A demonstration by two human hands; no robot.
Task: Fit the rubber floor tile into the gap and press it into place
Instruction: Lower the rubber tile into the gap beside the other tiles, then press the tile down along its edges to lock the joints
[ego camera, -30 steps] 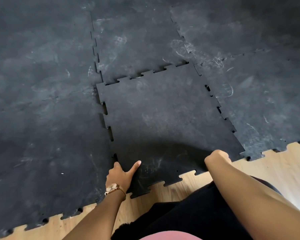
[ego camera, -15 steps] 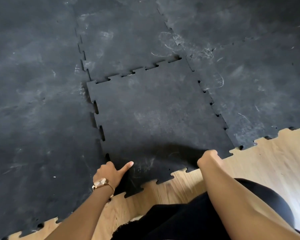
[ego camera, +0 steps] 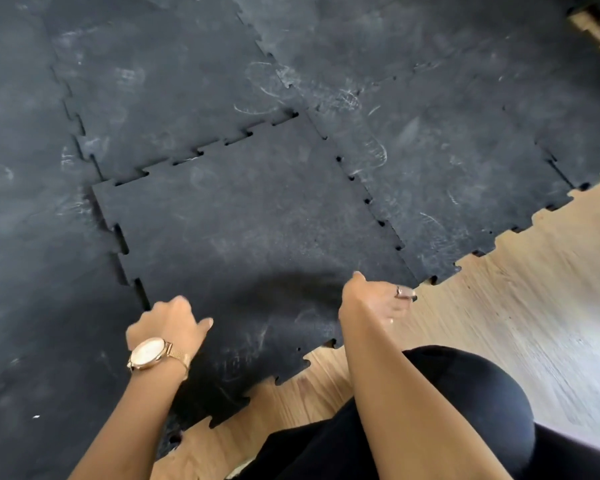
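tile [ego camera: 257, 230] in gap, near edge raised | left hand [ego camera: 168, 322] curled loosely on it | right hand [ego camera: 373, 299] fingers clamped on edge | advice: align teeth, press seams outward

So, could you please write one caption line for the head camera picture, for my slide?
Two bare hands, left hand and right hand, work a rubber floor tile into interlocking black mats beside wood flooring.
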